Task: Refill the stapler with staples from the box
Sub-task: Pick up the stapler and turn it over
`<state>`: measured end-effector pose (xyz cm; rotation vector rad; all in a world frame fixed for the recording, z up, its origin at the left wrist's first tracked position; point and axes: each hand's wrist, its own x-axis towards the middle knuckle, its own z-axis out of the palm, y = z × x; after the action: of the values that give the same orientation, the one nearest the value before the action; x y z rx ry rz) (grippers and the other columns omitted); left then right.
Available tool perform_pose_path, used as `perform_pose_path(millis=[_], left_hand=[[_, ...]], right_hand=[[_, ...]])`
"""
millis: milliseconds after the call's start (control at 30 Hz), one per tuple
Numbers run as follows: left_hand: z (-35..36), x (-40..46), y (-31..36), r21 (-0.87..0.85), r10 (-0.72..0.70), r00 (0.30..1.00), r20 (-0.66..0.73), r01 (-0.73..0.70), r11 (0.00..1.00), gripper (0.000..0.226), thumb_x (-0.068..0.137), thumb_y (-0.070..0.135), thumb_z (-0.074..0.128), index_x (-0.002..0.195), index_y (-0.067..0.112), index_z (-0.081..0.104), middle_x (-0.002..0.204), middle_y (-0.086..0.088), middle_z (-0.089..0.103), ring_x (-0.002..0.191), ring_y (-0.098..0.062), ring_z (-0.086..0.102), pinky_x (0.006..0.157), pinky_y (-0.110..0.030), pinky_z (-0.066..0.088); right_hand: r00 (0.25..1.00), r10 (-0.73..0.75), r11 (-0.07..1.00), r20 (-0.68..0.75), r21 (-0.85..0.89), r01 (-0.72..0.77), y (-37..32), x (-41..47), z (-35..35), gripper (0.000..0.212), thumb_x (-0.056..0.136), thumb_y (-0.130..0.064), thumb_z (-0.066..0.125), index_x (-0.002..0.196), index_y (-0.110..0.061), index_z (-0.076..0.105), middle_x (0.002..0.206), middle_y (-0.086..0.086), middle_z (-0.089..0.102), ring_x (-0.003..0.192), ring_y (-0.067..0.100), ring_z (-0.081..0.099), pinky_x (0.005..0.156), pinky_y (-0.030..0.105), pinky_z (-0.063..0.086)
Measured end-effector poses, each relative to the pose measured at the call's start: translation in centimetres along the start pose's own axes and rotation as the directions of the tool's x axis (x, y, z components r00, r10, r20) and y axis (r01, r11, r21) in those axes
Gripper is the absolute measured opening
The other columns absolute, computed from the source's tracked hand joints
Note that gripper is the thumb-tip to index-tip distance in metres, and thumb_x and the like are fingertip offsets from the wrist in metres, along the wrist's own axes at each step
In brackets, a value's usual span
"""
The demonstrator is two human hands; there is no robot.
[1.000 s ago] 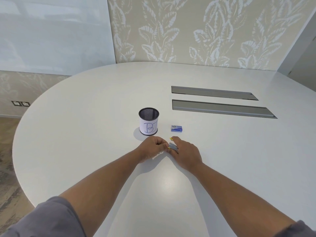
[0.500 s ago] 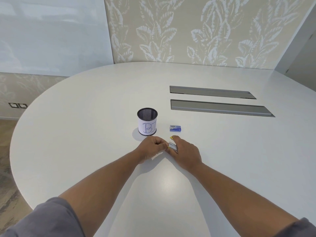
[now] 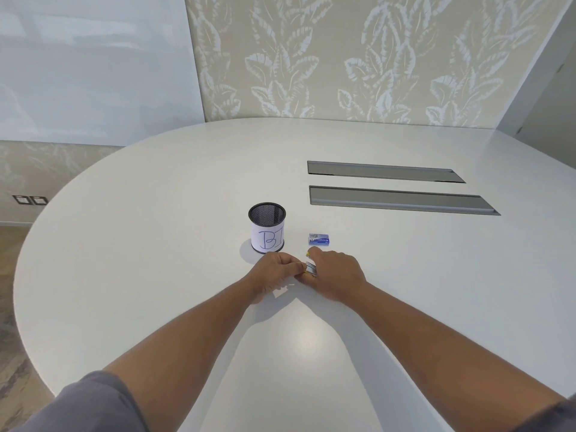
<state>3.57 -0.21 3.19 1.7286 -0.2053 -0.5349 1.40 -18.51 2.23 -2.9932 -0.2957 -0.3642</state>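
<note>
Barely anything shifts since a second ago: both hands stay huddled over the small yellow-and-grey stapler (image 3: 310, 267), right hand (image 3: 335, 274) cupping it, left hand (image 3: 278, 272) pinched narrow at its end, whether on staples I cannot tell. Blue staple box (image 3: 319, 239) waits just beyond. Best to steady the stapler, keep the strip level.

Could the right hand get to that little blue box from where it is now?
Probably yes. The blue box lies on the table just beyond the right hand, with nothing between them. But that hand is holding the stapler, so it would likely have to let go first.
</note>
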Motion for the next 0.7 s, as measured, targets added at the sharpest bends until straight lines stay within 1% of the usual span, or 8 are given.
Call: perform_pose_path(millis=[100, 167, 233, 300, 400, 500, 633, 700], left_hand=[[0.03, 0.01, 0.04, 0.008, -0.002, 1.000, -0.007, 0.002, 1.000, 0.022, 0.089, 0.026, 0.067, 0.089, 0.006, 0.076, 0.099, -0.017, 0.077, 0.069, -0.015, 0.050, 0.056, -0.018, 0.042], [0.01, 0.00, 0.10, 0.012, 0.002, 1.000, -0.007, -0.002, 1.000, 0.023, 0.089, 0.026, 0.066, 0.089, 0.005, 0.076, 0.099, -0.016, 0.077, 0.064, -0.012, 0.048, 0.053, -0.017, 0.041], [-0.03, -0.03, 0.12, 0.017, 0.012, 1.000, -0.001, -0.012, 1.000, 0.022, 0.089, 0.026, 0.066, 0.087, 0.007, 0.077, 0.097, -0.014, 0.078, 0.061, -0.010, 0.046, 0.052, -0.016, 0.040], [-0.08, -0.05, 0.12, 0.019, 0.018, 1.000, 0.000, -0.018, 1.000, 0.022, 0.088, 0.027, 0.066, 0.086, 0.008, 0.077, 0.097, -0.014, 0.078, 0.061, -0.010, 0.046, 0.052, -0.017, 0.040], [-0.08, 0.01, 0.08, 0.002, 0.010, 1.000, 0.000, -0.010, 1.000, 0.017, 0.086, 0.028, 0.067, 0.081, 0.015, 0.077, 0.091, -0.014, 0.078, 0.059, -0.011, 0.046, 0.050, -0.017, 0.038], [-0.05, 0.03, 0.02, 0.007, 0.011, 1.000, 0.004, -0.011, 1.000, 0.016, 0.085, 0.030, 0.067, 0.078, 0.021, 0.078, 0.084, -0.006, 0.076, 0.056, -0.010, 0.044, 0.047, -0.016, 0.037], [-0.09, 0.04, -0.05, 0.012, 0.011, 1.000, -0.005, -0.011, 1.000, 0.022, 0.081, 0.034, 0.068, 0.082, 0.014, 0.077, 0.096, -0.017, 0.077, 0.065, -0.016, 0.045, 0.049, -0.017, 0.038], [-0.10, 0.08, -0.14, 0.014, 0.018, 1.000, 0.001, -0.018, 1.000, 0.020, 0.083, 0.031, 0.067, 0.081, 0.014, 0.077, 0.095, -0.018, 0.077, 0.062, -0.014, 0.045, 0.049, -0.017, 0.038]], right_hand=[[1.000, -0.012, 1.000, 0.001, 0.009, 0.012, -0.05, 0.05, 0.01, 0.054, 0.090, -0.072, 0.039, 0.103, -0.022, 0.053, 0.087, 0.000, 0.071, 0.074, 0.027, 0.066, 0.058, 0.032, 0.034], [1.000, -0.025, 1.000, -0.009, 0.003, 0.025, -0.18, 0.02, 0.06, 0.045, 0.093, -0.069, 0.040, 0.090, -0.024, 0.043, 0.080, 0.001, 0.070, 0.066, 0.028, 0.061, 0.055, 0.032, 0.030], [0.999, -0.043, 0.999, -0.020, -0.009, 0.043, -0.32, -0.02, 0.17, 0.044, 0.096, -0.067, 0.040, 0.085, -0.025, 0.038, 0.074, 0.003, 0.068, 0.058, 0.028, 0.051, 0.053, 0.032, 0.026], [0.999, -0.049, 0.999, -0.018, -0.002, 0.049, -0.40, -0.10, 0.27, 0.045, 0.097, -0.066, 0.039, 0.083, -0.023, 0.037, 0.073, 0.003, 0.067, 0.057, 0.028, 0.049, 0.053, 0.032, 0.025], [0.999, -0.039, 0.999, -0.009, 0.024, 0.039, -0.36, -0.15, 0.16, 0.042, 0.096, -0.065, 0.042, 0.086, -0.024, 0.039, 0.075, 0.002, 0.067, 0.065, 0.030, 0.061, 0.055, 0.032, 0.029], [0.999, -0.035, 0.999, -0.003, 0.023, 0.035, -0.29, -0.10, -0.06, 0.042, 0.096, -0.065, 0.042, 0.088, -0.024, 0.040, 0.077, 0.001, 0.068, 0.068, 0.030, 0.063, 0.056, 0.032, 0.031], [0.999, -0.050, 0.999, 0.011, 0.022, 0.050, -0.52, -0.27, -0.05, 0.043, 0.098, -0.065, 0.040, 0.085, -0.024, 0.037, 0.077, 0.003, 0.068, 0.068, 0.031, 0.062, 0.055, 0.032, 0.030], [0.999, -0.035, 0.999, 0.006, 0.028, 0.034, -0.54, -0.30, -0.09, 0.042, 0.097, -0.064, 0.042, 0.085, -0.024, 0.037, 0.077, 0.002, 0.068, 0.069, 0.031, 0.062, 0.056, 0.032, 0.031]])
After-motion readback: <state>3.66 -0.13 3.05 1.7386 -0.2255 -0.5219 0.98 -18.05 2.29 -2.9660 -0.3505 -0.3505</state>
